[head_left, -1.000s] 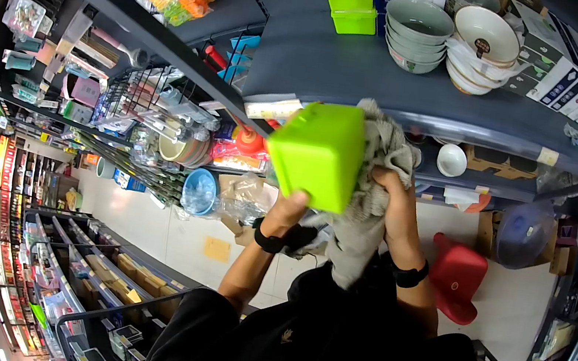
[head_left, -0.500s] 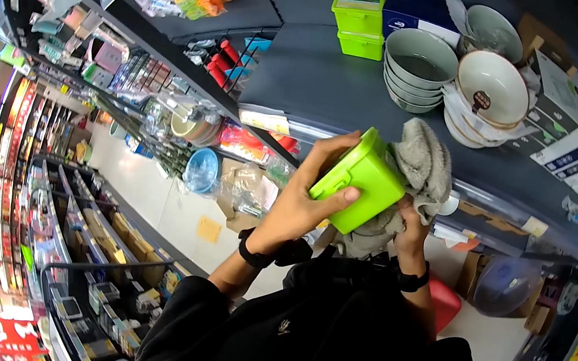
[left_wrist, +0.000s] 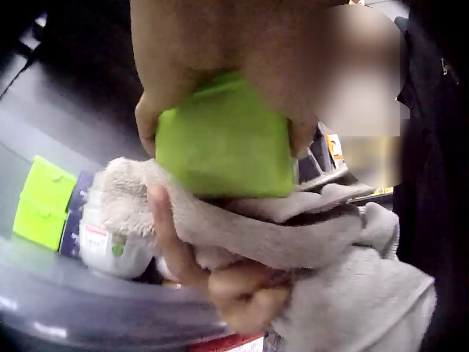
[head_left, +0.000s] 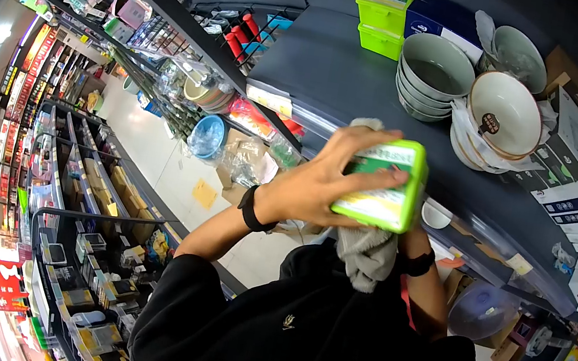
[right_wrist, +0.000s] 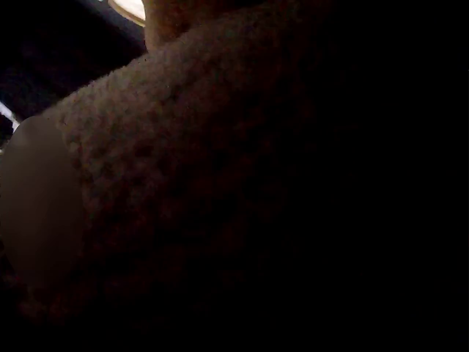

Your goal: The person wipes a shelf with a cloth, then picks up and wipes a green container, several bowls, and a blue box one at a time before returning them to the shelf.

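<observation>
My left hand [head_left: 311, 184] grips a bright green plastic box [head_left: 381, 203], fingers spread over its labelled lid, which faces up toward the head camera. Below the box hangs a grey towel [head_left: 366, 255], bunched against its underside. From the left wrist, the box's plain green bottom [left_wrist: 223, 150] shows right above the cloth. My right hand [left_wrist: 245, 290] holds the towel with curled fingers, one finger stretched up along it; the box mostly hides this hand in the head view. Dark cloth [right_wrist: 168, 147] fills much of the right wrist view.
On the dark shelf [head_left: 323, 55] ahead stand two stacked green boxes [head_left: 383, 19], a stack of grey bowls [head_left: 436, 72], white bowls [head_left: 504, 115] in wrapping and several cartons [head_left: 574, 171]. A blue basin [head_left: 207, 136] sits on the floor at left; a clear tub [head_left: 482, 310] lies lower right.
The box has turned so its labelled lid now faces up, and the left hand has moved over it. The towel has gone from beside the box to beneath it. The head view has shifted.
</observation>
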The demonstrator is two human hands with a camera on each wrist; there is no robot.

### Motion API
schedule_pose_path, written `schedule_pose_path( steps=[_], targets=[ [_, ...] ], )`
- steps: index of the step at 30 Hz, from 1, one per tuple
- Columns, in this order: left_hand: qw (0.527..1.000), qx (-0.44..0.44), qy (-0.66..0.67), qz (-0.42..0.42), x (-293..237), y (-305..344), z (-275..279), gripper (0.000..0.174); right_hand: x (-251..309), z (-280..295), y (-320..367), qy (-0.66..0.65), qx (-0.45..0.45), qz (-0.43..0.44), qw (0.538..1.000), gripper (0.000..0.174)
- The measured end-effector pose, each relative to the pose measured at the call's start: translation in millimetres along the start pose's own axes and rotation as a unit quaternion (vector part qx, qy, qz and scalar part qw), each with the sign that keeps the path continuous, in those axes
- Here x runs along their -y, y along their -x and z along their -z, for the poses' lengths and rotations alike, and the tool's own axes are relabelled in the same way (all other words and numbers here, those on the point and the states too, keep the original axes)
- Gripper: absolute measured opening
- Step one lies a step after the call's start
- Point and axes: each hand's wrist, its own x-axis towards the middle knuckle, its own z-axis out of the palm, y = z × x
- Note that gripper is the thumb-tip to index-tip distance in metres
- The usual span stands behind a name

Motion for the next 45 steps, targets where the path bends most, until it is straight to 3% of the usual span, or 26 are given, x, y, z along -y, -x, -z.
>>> schedule_pose_path(
  steps=[3, 5, 6, 9, 11, 13, 14, 15, 17, 19, 20, 21, 22, 23, 25, 28, 29, 31, 33, 35, 38, 41, 43, 45],
  targets=[
    [1.0, 0.003, 0.009, -0.02, -2.6, -13.6, 1.6, 0.074, 2.2, -10.0, -3.5, -0.034, -0.007, 0.003, 0.999, 0.047],
    [0.996, -0.052, -0.065, -0.03, 0.5, -9.4, 11.0, 0.074, 15.0, -21.2, 0.1, 0.014, -0.024, 0.024, 0.999, 0.047],
    [0.993, -0.081, -0.085, -0.006, 2.3, -4.1, 19.9, 0.075, 34.5, -39.8, 8.0, 0.131, -0.055, 0.03, 0.989, 0.048],
    [0.962, -0.195, -0.165, 0.092, 17.2, 30.8, 43.2, 0.075, 64.7, -83.4, 11.7, 0.319, -0.062, 0.07, 0.943, 0.057],
    [0.939, -0.268, -0.16, 0.145, 36.9, 64.8, 56.1, 0.076, 78.5, -124.2, 4.4, 0.35, -0.004, 0.142, 0.926, 0.044],
    [0.901, -0.354, -0.077, 0.239, 44.6, 93.7, 60.8, 0.073, 98.3, -162.0, -10.9, 0.535, 0.008, 0.123, 0.836, 0.046],
    [0.879, -0.392, -0.009, 0.273, 44.8, 104.2, 59.5, 0.072, 88.1, -167.3, -30.1, 0.604, -0.002, 0.254, 0.755, 0.055],
    [0.848, -0.428, 0.061, 0.306, 45.4, 115.6, 58.6, 0.072, 93.2, -204.6, -42.8, 0.66, 0.021, 0.25, 0.708, 0.066],
    [0.847, -0.434, -0.005, 0.306, 57.0, 140.9, 55.4, 0.072, 90.4, -221.7, -101.4, 0.797, 0.049, 0.269, 0.539, 0.075],
    [0.856, -0.408, -0.072, 0.31, 54.3, 159.7, 56.0, 0.073, 80.4, -230.9, -175.4, 0.864, 0.117, 0.184, 0.455, 0.075],
    [0.857, -0.402, -0.057, 0.316, 52.0, 172.9, 55.5, 0.073, 69.6, -214.6, -220.0, 0.896, 0.138, 0.176, 0.383, 0.071],
    [0.857, -0.385, -0.059, 0.338, 47.7, 189.5, 57.2, 0.075, 54.8, -205.5, -252.7, 0.911, 0.164, 0.113, 0.361, 0.069],
    [0.83, -0.415, 0.03, 0.371, 41.3, 207.9, 54.0, 0.075, 39.8, -198.5, -277.6, 0.921, 0.188, 0.048, 0.338, 0.068],
    [0.797, -0.441, 0.115, 0.396, 36.8, 227.0, 51.5, 0.075, 24.8, -197.7, -299.2, 0.919, 0.276, -0.018, 0.282, 0.07],
    [0.74, -0.491, 0.225, 0.401, 27.0, 265.1, 48.0, 0.074, -4.5, -200.6, -319.0, 0.904, 0.26, -0.002, 0.34, 0.069],
    [0.738, -0.479, 0.198, 0.432, 32.1, 289.6, 52.7, 0.071, -25.5, -203.7, -333.0, 0.923, 0.246, 0.032, 0.294, 0.07],
    [0.741, -0.465, 0.177, 0.451, 35.6, 293.4, 53.7, 0.071, -29.4, -196.1, -325.1, 0.924, 0.242, 0.019, 0.296, 0.07],
    [0.753, -0.459, 0.18, 0.437, 49.7, 289.4, 59.9, 0.07, -20.6, -182.4, -319.3, 0.916, 0.186, 0.05, 0.351, 0.066],
    [0.771, -0.449, 0.179, 0.416, 55.7, 287.2, 67.7, 0.069, -8.9, -152.0, -294.1, 0.91, 0.213, 0.115, 0.336, 0.069],
    [0.77, -0.448, 0.212, 0.403, 56.9, 284.5, 78.0, 0.068, 6.5, -162.7, -272.3, 0.894, 0.209, -0.026, 0.397, 0.068],
    [0.794, -0.415, 0.263, 0.358, 68.2, 278.5, 88.9, 0.07, 13.5, -151.2, -280.9, 0.898, 0.166, 0.028, 0.407, 0.062],
    [0.868, -0.354, 0.178, 0.299, 74.8, 248.9, 104.9, 0.071, 4.0, -166.4, -326.4, 0.913, 0.097, 0.077, 0.39, 0.057],
    [0.908, -0.311, 0.127, 0.251, 72.3, 220.5, 113.5, 0.072, -2.0, -184.8, -354.6, 0.899, 0.097, 0.055, 0.424, 0.053],
    [0.932, -0.264, 0.104, 0.227, 66.1, 189.9, 115.9, 0.073, -6.0, -190.8, -372.4, 0.9, 0.083, 0.051, 0.424, 0.051]
  ],
)
